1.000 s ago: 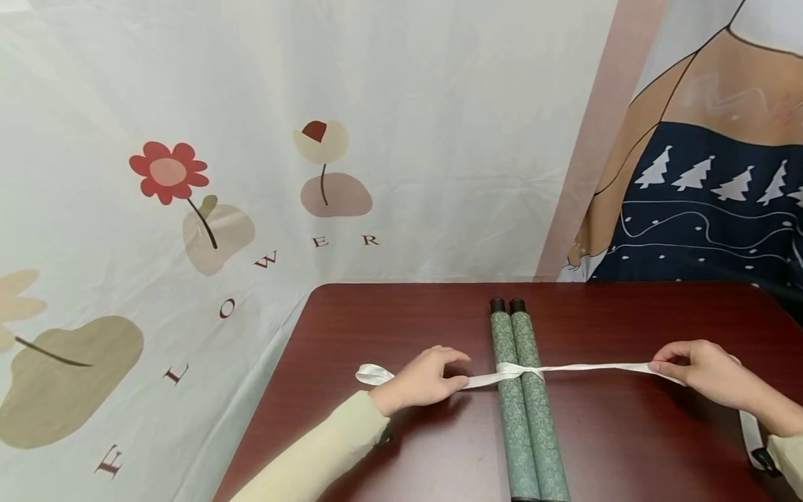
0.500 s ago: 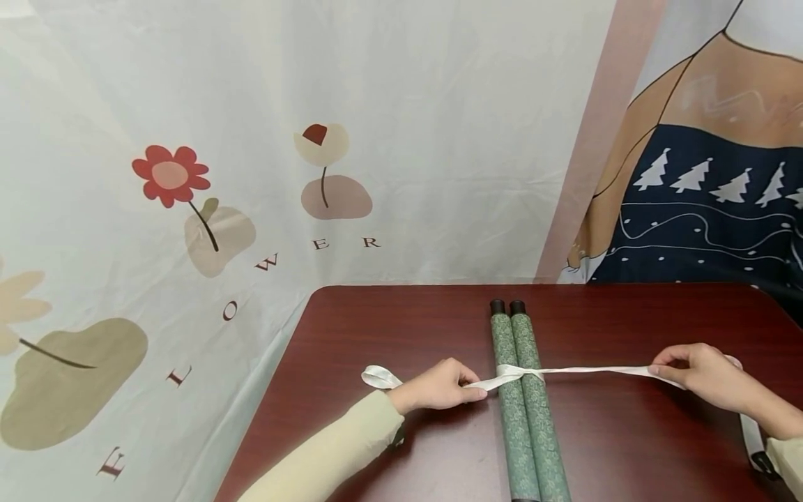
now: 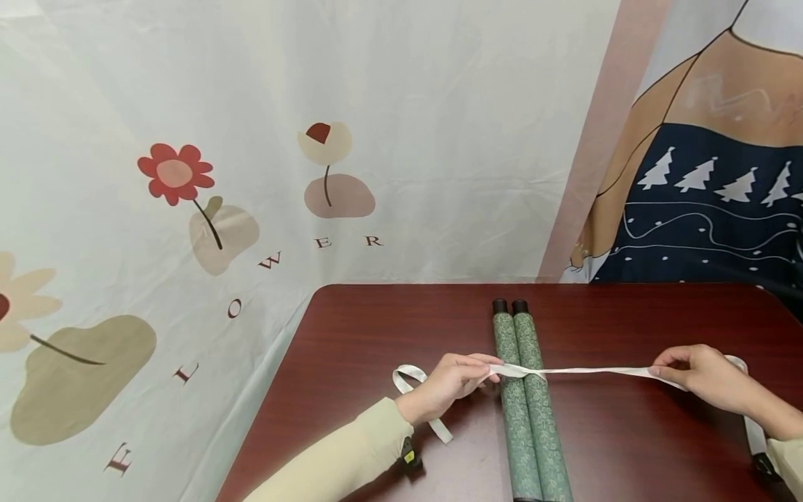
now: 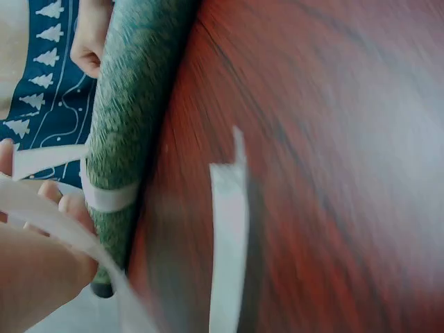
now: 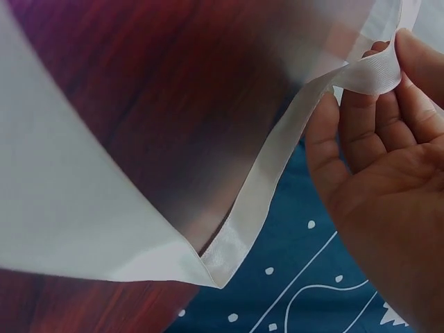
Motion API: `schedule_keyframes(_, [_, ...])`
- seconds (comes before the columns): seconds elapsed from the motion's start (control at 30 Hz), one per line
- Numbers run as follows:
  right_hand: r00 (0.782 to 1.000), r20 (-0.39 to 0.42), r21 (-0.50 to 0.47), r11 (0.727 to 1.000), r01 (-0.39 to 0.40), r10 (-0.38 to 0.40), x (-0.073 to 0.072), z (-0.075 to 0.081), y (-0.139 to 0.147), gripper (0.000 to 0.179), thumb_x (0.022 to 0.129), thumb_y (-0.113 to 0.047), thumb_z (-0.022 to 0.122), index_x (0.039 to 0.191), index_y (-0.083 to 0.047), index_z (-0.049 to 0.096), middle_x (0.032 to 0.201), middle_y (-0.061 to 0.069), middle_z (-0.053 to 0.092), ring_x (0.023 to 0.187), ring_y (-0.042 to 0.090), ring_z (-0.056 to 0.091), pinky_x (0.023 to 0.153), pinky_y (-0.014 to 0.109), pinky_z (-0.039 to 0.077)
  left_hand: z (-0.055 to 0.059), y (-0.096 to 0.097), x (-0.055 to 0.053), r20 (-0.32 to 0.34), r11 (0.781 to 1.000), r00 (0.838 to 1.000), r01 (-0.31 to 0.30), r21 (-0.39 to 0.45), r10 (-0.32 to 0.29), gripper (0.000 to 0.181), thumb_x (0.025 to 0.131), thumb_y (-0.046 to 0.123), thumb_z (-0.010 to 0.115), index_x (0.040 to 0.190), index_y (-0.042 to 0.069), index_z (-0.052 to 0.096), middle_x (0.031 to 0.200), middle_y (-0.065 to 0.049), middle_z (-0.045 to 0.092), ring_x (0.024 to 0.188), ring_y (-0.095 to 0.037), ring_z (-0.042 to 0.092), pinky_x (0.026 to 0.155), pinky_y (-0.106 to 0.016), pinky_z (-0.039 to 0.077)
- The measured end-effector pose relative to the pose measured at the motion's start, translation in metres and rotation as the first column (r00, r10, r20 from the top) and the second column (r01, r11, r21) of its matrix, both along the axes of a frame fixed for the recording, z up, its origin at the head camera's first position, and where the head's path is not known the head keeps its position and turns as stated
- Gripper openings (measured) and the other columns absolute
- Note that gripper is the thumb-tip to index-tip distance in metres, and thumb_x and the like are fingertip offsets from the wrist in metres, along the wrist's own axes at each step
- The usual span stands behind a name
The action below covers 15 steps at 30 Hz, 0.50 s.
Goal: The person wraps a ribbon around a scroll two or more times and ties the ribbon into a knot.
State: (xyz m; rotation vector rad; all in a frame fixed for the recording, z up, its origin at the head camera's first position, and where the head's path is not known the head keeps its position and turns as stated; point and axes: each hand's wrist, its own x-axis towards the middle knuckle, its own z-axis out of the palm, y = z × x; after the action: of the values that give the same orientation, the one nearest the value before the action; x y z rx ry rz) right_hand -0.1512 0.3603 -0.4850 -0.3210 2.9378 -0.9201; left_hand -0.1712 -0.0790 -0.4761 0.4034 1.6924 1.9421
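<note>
Two green patterned scrolls (image 3: 524, 432) with black end knobs lie side by side on the table. A white ribbon (image 3: 596, 370) goes around their middle and crosses itself on top. My left hand (image 3: 447, 383), just left of the scrolls, pinches the ribbon close to the crossing. Its loose tail (image 4: 229, 250) hangs in the left wrist view. Far to the right, my right hand (image 3: 715, 376) pinches the other stretch of ribbon between thumb and fingers, pulling a straight line from the scrolls. In the right wrist view that ribbon (image 5: 257, 187) trails down from the fingers (image 5: 361, 132).
The dark red table (image 3: 376, 321) carries the scrolls. A white curtain (image 3: 452, 139) with printed flowers and letters hangs behind and to the left. A dark strap piece with a yellow mark (image 3: 409, 457) is at my left wrist.
My left hand has moved right and slightly up to the scrolls, bringing its ribbon nearer the crossing. The loose loop and tail followed it. My right hand stays nearly still.
</note>
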Motion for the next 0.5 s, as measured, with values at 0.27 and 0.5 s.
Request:
schedule_keyframes(0.27, [1.0,0.003,-0.019,1.0,-0.01,0.01,0.0,-0.005,0.001,0.007,0.097,-0.014,0.075,0.091,-0.014,0.075,0.072,-0.009,0.057,0.065,0.002,0.042,0.057,0.025,0.034,0.001,0.012,-0.002,0.087,0.979,0.992,-0.109,0.173,0.095,0.036,0.109,0.018,0.057,0.123,-0.012,0.07,0.077,0.004,0.064,0.075,-0.006,0.054,0.081,-0.021,0.044])
schedule_keyframes(0.5, [1.0,0.005,-0.022,0.999,-0.023,0.023,0.002,-0.009,0.0,0.006,0.097,-0.012,0.074,0.092,-0.014,0.075,0.079,-0.008,0.063,0.068,0.001,0.043,0.059,0.024,0.035,-0.001,0.023,-0.006,0.092,0.941,0.977,-0.21,0.267,0.192,0.031,0.107,0.005,0.052,0.121,-0.018,0.066,0.098,-0.006,0.072,0.095,-0.01,0.064,0.103,-0.033,0.046])
